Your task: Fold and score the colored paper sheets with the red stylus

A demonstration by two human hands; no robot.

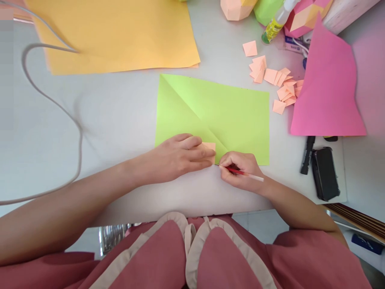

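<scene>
Our left hand (183, 157) lies over a peach square (209, 146) at the lower edge of the green sheet (240, 116), fingers slightly apart; along that edge, our right hand (242, 164) has fingers clamped on a red pen (254, 177) (tip near the square).

Table (120, 108) open to passage between the cable (80, 136) and the green sheet (240, 116), whose near-left corner the left hand (183, 156) blocks. To the right, obstacles crowd together: paper squares (284, 93) (some overlapping), then a pink sheet (331, 88).
</scene>
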